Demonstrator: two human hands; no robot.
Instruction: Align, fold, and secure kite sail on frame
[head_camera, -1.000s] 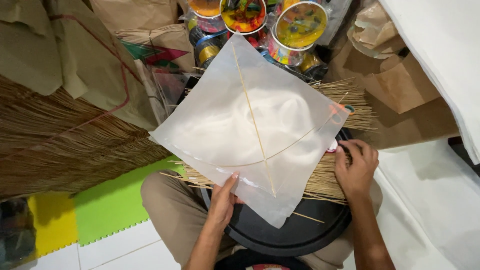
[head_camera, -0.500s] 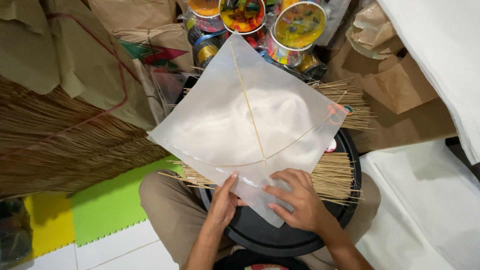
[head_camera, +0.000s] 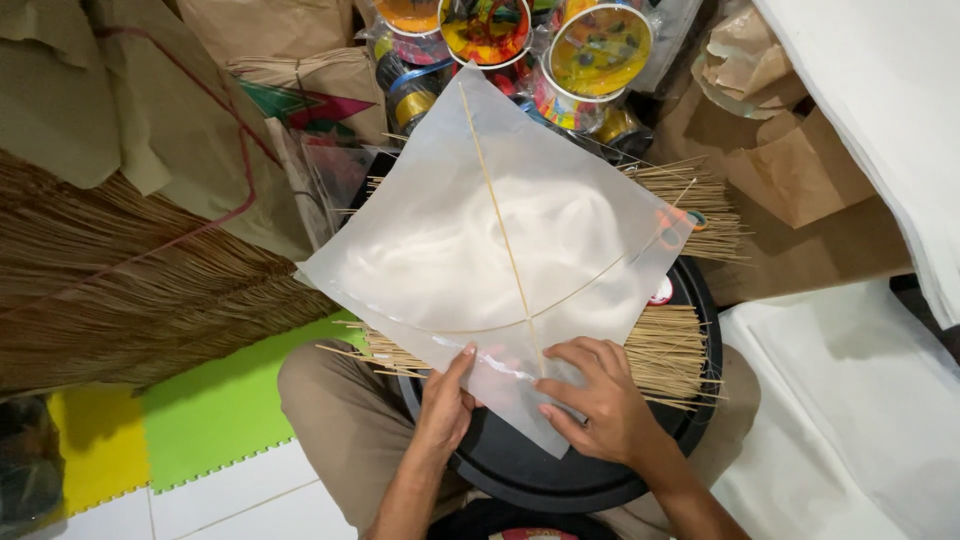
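1 kite (head_camera: 480, 240), 2 hands, 1 black tray (head_camera: 560, 480), 3 round tins (head_camera: 600, 50)

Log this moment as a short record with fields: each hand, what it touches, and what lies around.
left hand: left hand lies flat on the lower left edge of the kite
right hand: right hand presses the kite's lower corner, fingers spread beside the upright stick
kite: pale see-through sheet with crossed thin sticks, lying over the black round tray
under the kite: bundles of thin sticks on the tray
far side: colourful tins
left: large heap of straw-like sticks
right: white paper sheets
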